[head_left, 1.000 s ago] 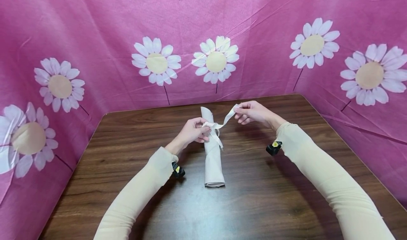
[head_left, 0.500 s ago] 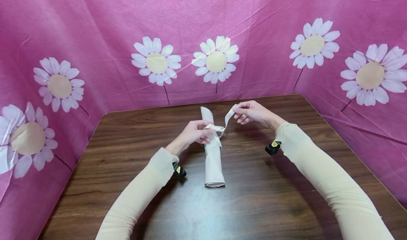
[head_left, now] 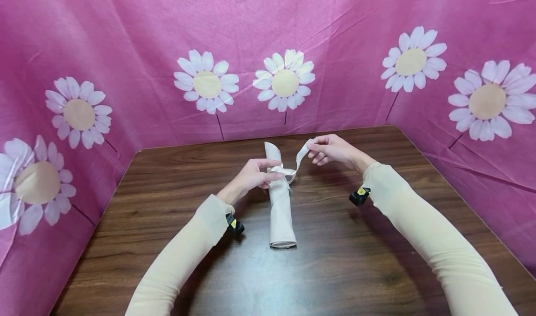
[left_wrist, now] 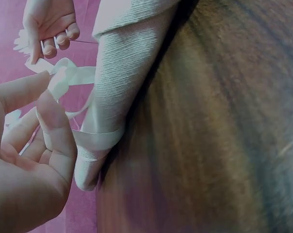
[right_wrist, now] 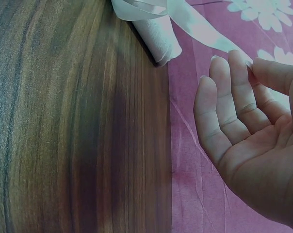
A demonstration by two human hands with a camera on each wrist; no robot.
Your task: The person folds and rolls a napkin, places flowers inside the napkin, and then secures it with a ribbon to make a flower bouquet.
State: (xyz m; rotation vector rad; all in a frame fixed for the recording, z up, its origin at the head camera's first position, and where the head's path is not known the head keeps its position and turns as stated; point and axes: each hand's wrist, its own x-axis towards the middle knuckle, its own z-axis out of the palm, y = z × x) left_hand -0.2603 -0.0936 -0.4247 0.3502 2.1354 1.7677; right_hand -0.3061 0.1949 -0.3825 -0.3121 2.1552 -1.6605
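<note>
A rolled-up off-white cloth (head_left: 281, 218) lies lengthwise on the table, with a pale ribbon (head_left: 302, 154) wrapped round its upper half. A loose knot or loop of ribbon (left_wrist: 61, 80) sits at the roll. My left hand (head_left: 251, 174) reaches over the roll, its thumb and index finger parted on either side of that loop; no firm pinch shows. My right hand (head_left: 335, 149) pinches one ribbon end between thumb and index finger, right of the roll and raised. From there the ribbon (right_wrist: 200, 29) runs slackly back to the roll. The cloth's underside is hidden.
The brown wood-grain table (head_left: 176, 260) ends at the back against a pink curtain (head_left: 343, 74) printed with white daisies, which also closes both sides. Small black wrist cameras (head_left: 235, 225) hang below both sleeves.
My left thumb and index finger have come apart from their pinch on the ribbon and moved slightly right over the roll. My right hand stays almost still, holding the ribbon end.
</note>
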